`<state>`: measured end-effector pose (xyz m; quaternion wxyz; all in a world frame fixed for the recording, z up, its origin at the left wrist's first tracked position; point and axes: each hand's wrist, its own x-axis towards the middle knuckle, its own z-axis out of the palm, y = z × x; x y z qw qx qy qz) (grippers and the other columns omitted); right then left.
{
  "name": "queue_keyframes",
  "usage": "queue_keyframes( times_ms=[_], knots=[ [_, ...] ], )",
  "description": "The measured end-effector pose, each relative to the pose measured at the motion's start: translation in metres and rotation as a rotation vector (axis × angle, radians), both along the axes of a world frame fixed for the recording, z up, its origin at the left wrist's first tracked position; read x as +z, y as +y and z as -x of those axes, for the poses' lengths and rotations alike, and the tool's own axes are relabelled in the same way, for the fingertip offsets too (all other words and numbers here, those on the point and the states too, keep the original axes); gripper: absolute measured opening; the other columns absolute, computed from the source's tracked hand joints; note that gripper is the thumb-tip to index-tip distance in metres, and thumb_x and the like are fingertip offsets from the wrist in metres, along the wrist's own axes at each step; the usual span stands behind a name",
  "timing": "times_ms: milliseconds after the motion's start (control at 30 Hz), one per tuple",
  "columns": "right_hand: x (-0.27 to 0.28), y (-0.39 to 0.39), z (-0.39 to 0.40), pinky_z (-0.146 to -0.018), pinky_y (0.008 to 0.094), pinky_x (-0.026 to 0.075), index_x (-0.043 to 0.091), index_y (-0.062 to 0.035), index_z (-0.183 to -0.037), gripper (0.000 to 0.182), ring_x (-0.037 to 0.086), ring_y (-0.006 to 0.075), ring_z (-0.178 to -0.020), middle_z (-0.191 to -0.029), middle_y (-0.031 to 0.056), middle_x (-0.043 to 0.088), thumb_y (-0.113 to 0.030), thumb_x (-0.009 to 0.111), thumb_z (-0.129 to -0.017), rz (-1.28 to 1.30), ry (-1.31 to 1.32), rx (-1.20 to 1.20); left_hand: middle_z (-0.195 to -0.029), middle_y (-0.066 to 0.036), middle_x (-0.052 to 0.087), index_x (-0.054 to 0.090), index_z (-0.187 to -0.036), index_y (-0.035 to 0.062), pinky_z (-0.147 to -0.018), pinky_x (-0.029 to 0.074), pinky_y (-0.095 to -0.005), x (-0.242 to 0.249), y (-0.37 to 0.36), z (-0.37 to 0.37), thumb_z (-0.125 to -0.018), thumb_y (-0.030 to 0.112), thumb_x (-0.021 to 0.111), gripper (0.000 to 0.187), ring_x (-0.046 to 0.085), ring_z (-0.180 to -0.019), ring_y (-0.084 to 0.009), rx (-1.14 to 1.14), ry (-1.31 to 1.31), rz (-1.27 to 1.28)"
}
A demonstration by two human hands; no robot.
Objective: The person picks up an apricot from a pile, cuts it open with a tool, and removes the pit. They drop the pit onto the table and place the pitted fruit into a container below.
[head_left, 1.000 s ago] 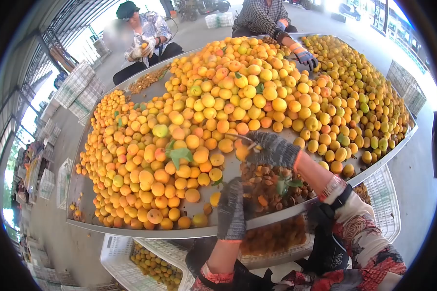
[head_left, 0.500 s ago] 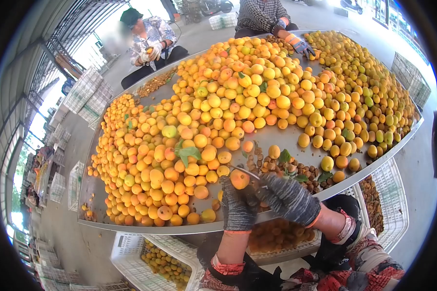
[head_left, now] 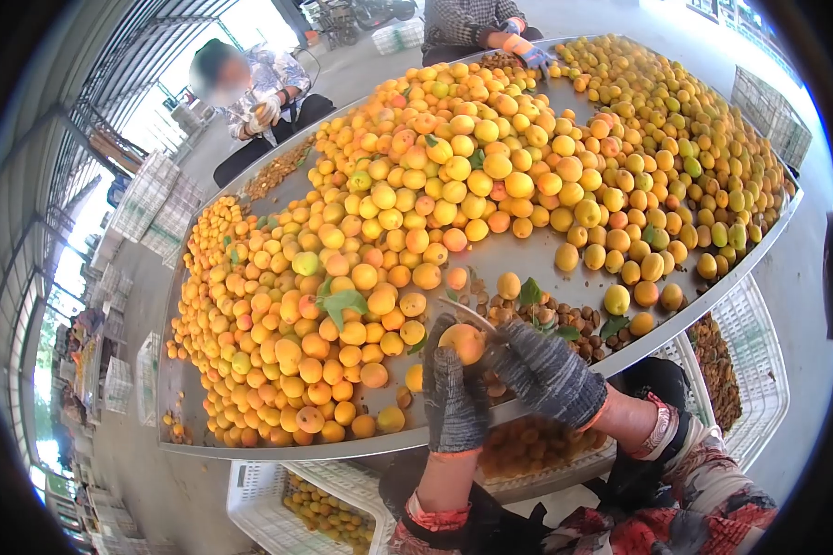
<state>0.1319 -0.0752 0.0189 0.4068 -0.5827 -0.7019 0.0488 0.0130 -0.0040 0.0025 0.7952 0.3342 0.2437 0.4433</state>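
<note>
My left hand (head_left: 455, 402), in a grey knitted glove, grips a single apricot (head_left: 462, 342) just above the near edge of the metal table (head_left: 565, 268). Close beside it, my right hand (head_left: 557, 375), gloved alike, is closed on a small knife (head_left: 469, 313). Its thin blade lies across the upper side of that apricot; the handle is hidden in my fingers. A large heap of apricots (head_left: 416, 199) covers much of the table. Brown apricot pits (head_left: 555, 314) lie in a small pile beyond my right hand, with a few green leaves among them.
Below the table's near edge stand a white crate (head_left: 254, 499) of apricots and a white crate (head_left: 759, 370) beside brown pieces. Across the table, one person (head_left: 264, 92) handles something at the left; another person's gloved hand (head_left: 528, 51) is over the far edge. Stacked crates (head_left: 157, 199) stand left.
The whole view has shifted slightly. The knife blade shows more clearly over the apricot, which remains in my left hand. The far person's gloved hand has drawn back from the fruit.
</note>
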Motion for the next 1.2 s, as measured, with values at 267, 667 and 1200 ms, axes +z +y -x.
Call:
queue_keyframes(
  times_ms=[267, 667, 1200],
  knots=[
    [0.011, -0.005, 0.007, -0.078, 0.0384, 0.045, 0.055, -0.0022, -0.110, 0.032, 0.055, 0.0333, -0.091, -0.103, 0.0175, 0.055, -0.003, 0.057, -0.078, 0.105, 0.092, 0.003, -0.112, -0.006, 0.051, 0.043, -0.120, 0.0074, -0.088, 0.042, -0.0326, -0.004, 0.000, 0.001, -0.081, 0.036, 0.060, 0.051, 0.049, -0.101, -0.0186, 0.061, -0.130, 0.046],
    [0.010, -0.002, 0.012, -0.077, 0.0359, 0.046, 0.041, -0.0015, -0.124, 0.042, 0.058, 0.0299, -0.091, -0.101, 0.0172, 0.057, -0.004, 0.052, -0.083, 0.220, 0.392, 0.051, -0.105, -0.004, 0.053, 0.046, -0.115, 0.0072, -0.083, 0.042, -0.0304, 0.006, 0.000, 0.003, -0.080, 0.037, 0.060, 0.048, 0.049, -0.098, -0.0167, 0.058, 0.007, -0.121],
    [-0.009, 0.001, 0.025, -0.062, 0.0358, 0.048, 0.047, 0.0007, -0.118, 0.038, 0.059, 0.0302, -0.079, -0.111, 0.0146, 0.052, -0.010, 0.053, -0.082, 0.158, 0.381, 0.049, -0.099, -0.003, 0.052, 0.048, -0.112, 0.0014, -0.076, 0.042, -0.0253, 0.004, -0.005, 0.004, -0.085, 0.040, 0.054, 0.047, 0.050, -0.088, -0.0127, 0.191, 0.224, -0.211]
  ],
)
